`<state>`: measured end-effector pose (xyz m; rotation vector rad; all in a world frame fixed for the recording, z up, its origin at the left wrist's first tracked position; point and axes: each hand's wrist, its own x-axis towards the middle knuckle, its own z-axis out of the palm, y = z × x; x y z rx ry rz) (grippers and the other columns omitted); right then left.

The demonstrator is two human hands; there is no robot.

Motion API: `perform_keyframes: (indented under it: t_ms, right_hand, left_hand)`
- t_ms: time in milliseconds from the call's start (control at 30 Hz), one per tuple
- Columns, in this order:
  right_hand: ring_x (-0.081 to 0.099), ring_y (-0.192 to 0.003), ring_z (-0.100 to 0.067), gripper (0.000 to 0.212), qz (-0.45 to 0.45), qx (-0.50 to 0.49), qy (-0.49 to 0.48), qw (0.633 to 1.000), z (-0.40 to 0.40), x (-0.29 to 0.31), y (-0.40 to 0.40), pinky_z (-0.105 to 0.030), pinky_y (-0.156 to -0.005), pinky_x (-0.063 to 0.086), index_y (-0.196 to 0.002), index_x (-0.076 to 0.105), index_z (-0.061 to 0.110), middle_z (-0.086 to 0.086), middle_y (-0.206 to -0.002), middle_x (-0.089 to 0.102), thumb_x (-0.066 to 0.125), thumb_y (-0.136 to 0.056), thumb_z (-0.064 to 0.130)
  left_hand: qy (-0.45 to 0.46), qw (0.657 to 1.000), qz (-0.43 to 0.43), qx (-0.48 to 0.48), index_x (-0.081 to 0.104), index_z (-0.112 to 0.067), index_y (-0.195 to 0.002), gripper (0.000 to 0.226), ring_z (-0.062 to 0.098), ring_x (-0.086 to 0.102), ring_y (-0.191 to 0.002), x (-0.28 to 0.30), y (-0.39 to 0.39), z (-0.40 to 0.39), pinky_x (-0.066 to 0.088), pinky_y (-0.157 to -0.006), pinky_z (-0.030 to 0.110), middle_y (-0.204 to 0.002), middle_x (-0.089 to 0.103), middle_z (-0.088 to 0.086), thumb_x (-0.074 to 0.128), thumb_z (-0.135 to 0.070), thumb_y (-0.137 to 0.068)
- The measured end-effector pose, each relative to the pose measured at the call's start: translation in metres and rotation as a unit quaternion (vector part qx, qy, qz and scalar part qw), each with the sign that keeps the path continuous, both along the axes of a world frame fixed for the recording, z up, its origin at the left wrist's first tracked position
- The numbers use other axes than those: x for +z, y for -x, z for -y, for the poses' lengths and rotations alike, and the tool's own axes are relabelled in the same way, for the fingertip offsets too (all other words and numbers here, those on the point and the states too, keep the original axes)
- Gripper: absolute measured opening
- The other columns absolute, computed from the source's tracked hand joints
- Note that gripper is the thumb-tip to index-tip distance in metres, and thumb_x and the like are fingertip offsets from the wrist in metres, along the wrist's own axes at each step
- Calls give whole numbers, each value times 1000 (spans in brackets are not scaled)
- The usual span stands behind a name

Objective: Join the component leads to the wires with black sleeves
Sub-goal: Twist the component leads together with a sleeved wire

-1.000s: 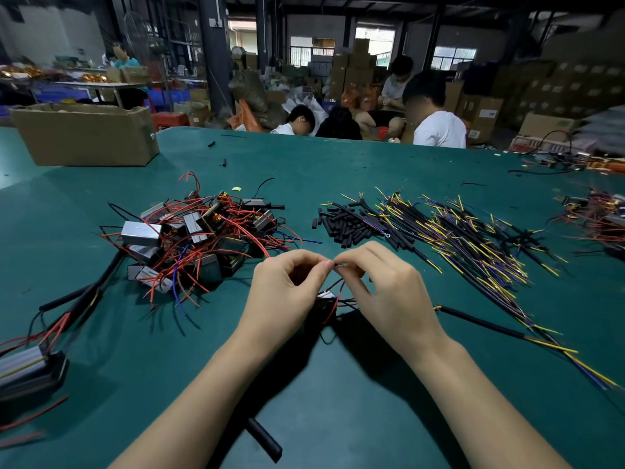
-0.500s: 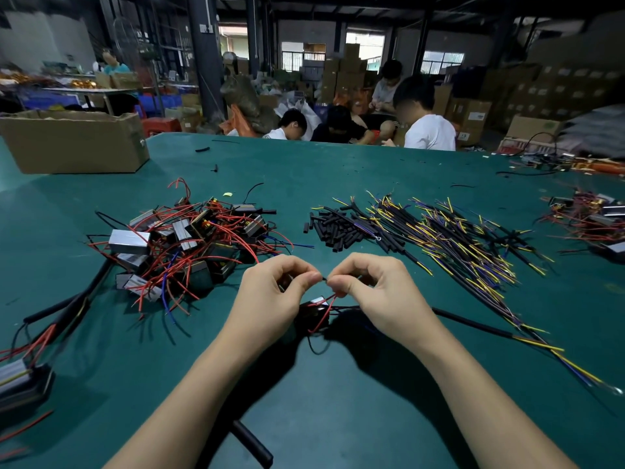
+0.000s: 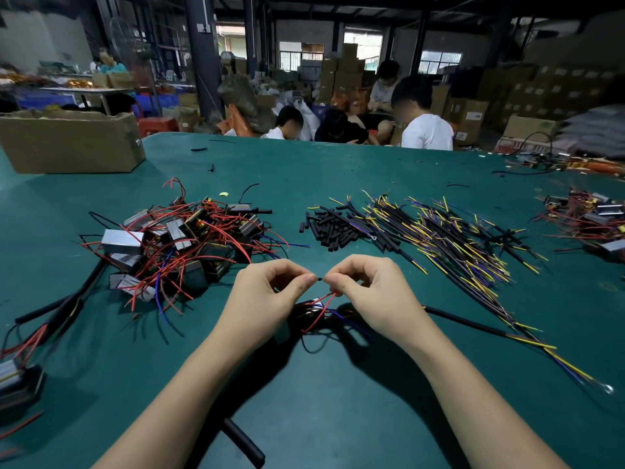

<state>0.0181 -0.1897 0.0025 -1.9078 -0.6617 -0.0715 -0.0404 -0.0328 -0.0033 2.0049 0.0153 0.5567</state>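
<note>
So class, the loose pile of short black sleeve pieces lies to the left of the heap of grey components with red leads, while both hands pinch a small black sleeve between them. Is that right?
Not quite. The head view shows the pile of short black sleeve pieces to the right of the heap of grey components with red leads. The rest holds: the left hand and the right hand pinch a small black sleeve between them.

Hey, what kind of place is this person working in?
Probably a small factory or warehouse workshop: stacked cardboard boxes fill the back, and the green table holds a pile of components and cut wires.
</note>
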Motion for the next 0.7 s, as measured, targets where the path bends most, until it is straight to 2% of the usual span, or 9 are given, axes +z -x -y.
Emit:
perform_keyframes:
  t_ms: [33,100,233,300,400,467,500,567,700]
  right_hand:
    - [55,-58,2,19,3,-18,4,1000,-1,0,1,-10,-58,39,-67,66,21,4,-62,65,68,-85,13]
    - [54,-57,3,18,12,-55,5,998,-3,0,1,-9,-58,39,-67,66,20,8,-62,64,68,-85,15]
    - [60,-67,-10,18,25,-102,29,994,-7,0,4,-23,-66,46,-68,65,21,7,-65,65,66,-86,19]
    - [60,-65,-8,17,12,-78,28,996,-7,1,5,-19,-66,46,-70,67,20,7,-65,66,67,-86,17]
    - [59,-59,0,15,-41,-64,-68,995,-2,9,-4,-8,-60,44,-74,68,20,8,-67,66,66,-88,13]
    - [59,-55,-4,16,-67,-136,-150,977,5,14,-25,-9,-54,42,-75,69,16,1,-69,66,62,-90,13]
    - [58,-57,-10,16,-61,-181,-147,970,8,16,-39,-14,-56,43,-76,70,12,-2,-70,66,61,-90,12]
    - [56,-66,-17,15,-43,-225,-69,971,9,18,-67,-25,-66,45,-77,71,9,-7,-72,66,62,-88,12]
    - [59,-87,-17,15,23,-176,189,966,-15,10,-112,-22,-77,43,-92,74,15,-3,-88,69,61,-87,16]
  left_hand:
    - [-2,1000,-3,5,71,-17,-75,10,-3,50,-51,0,0,1,39,-56,12,-53,60,-16,70,-19,-84]
    - [-5,1000,-6,15,71,-15,-74,12,-2,48,-49,-1,0,3,37,-54,12,-53,61,-11,71,-21,-84]
    - [-13,999,-4,38,69,-16,-71,13,12,49,-53,1,0,5,40,-55,23,-63,65,10,72,-22,-83]
    - [-12,998,6,54,68,-18,-70,14,17,52,-55,1,0,4,43,-58,28,-63,64,10,71,-22,-84]
    - [31,996,27,80,66,-18,-73,15,22,56,-56,0,-1,2,46,-61,32,-60,61,10,67,-21,-87]
    - [86,992,39,84,64,-15,-78,13,15,53,-53,-2,-3,2,46,-60,30,-58,57,4,63,-20,-90]
    - [112,989,45,83,63,-13,-80,13,12,53,-53,-3,-4,4,46,-60,29,-59,57,1,61,-19,-91]
    - [153,983,61,77,61,-11,-82,12,8,54,-56,-4,-6,6,47,-61,24,-60,57,-4,58,-17,-93]
    - [197,974,90,61,58,-10,-86,12,9,58,-60,-6,-10,9,45,-62,14,-62,63,-1,54,-17,-95]
